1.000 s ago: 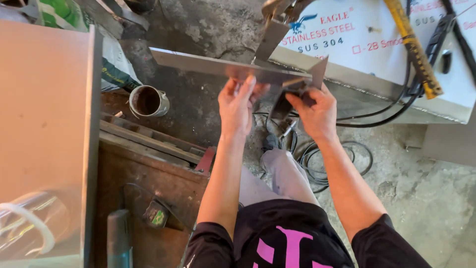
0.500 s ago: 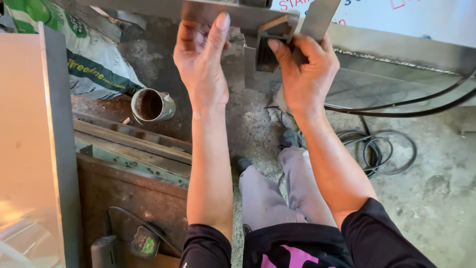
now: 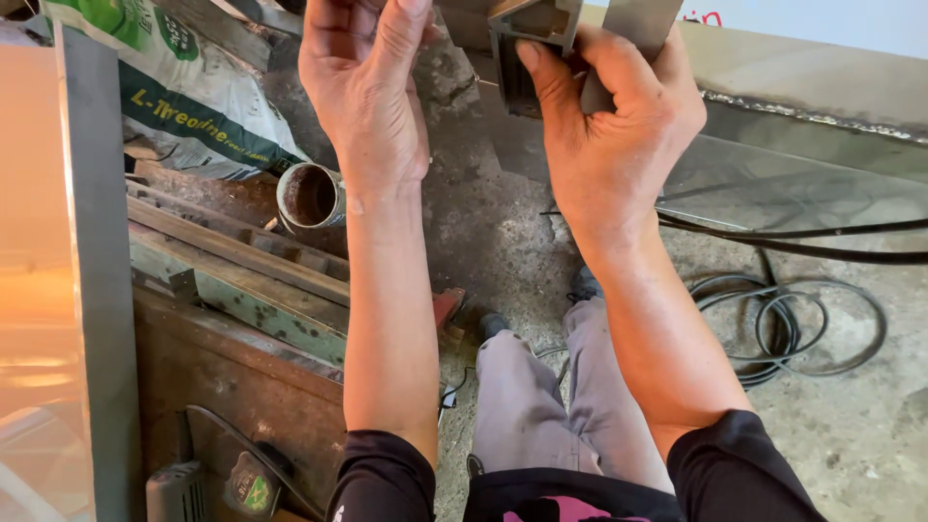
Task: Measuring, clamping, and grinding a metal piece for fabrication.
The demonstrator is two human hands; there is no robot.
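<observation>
My right hand [image 3: 609, 126] grips a small grey metal channel piece [image 3: 532, 39] and the flat steel part beside it, at the top middle of the head view. My left hand [image 3: 362, 87] reaches up beside it, fingers bent onto the underside of a steel sheet at the frame's top edge; its fingertips are cut off by the frame. A long steel sheet [image 3: 802, 184] runs off to the right behind my right wrist. Both forearms rise from black sleeves above my grey trousers.
A short rusty pipe [image 3: 311, 196] lies on stacked angle irons [image 3: 232, 280] at left. A white and green sack [image 3: 184, 97] sits behind it. Black cable [image 3: 783, 333] coils on the concrete floor at right. A tall metal panel [image 3: 58, 290] fills the left edge.
The view has dropped and closed in, so my hands and the metal piece now sit at the top edge. My grip on the piece is unchanged.
</observation>
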